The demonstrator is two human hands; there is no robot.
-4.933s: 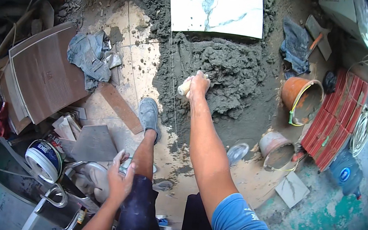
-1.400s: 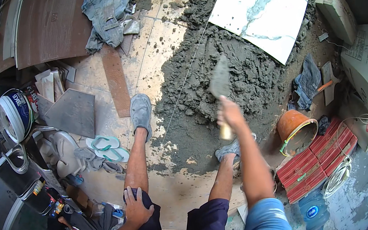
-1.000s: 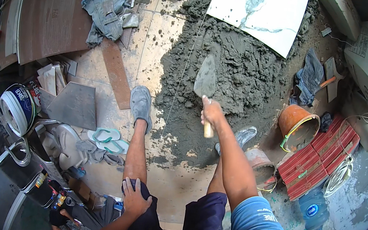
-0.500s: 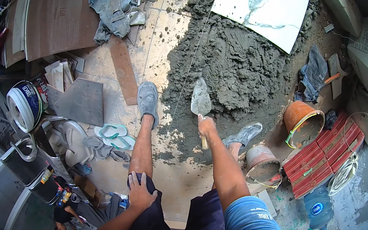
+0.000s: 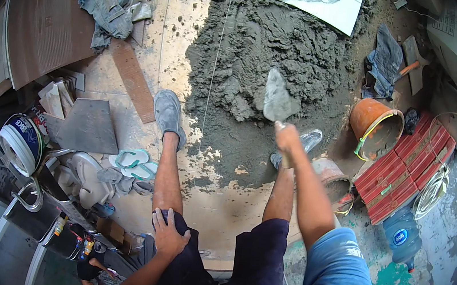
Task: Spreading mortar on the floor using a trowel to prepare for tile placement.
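My right hand (image 5: 287, 140) grips the handle of a pointed trowel (image 5: 279, 98), its grey blade lying over the wet mortar. The dark mortar (image 5: 258, 48) is spread thick and lumpy across the floor, thinning toward me. My left hand (image 5: 170, 235) rests on my left knee, fingers spread, holding nothing. A thin string line (image 5: 216, 66) runs along the mortar's left part. At the far edge of the bed lies a white marbled tile (image 5: 310, 0). My feet, in grey shoes, stand on either side of the near mortar.
To the right are an orange bucket (image 5: 370, 126), a second bucket (image 5: 334, 182), stacked red boxes (image 5: 403, 171), a blue water bottle (image 5: 402, 237) and a wooden-handled tool (image 5: 412, 66). Leftward lie large brown tiles (image 5: 51, 21), a denim cloth (image 5: 108, 3), a brown strip (image 5: 131, 81) and flip-flops (image 5: 134, 162).
My right hand has carried the trowel to the right, over the mortar. The whole view has shifted, with the tile now higher in it. My left hand stays on the knee.
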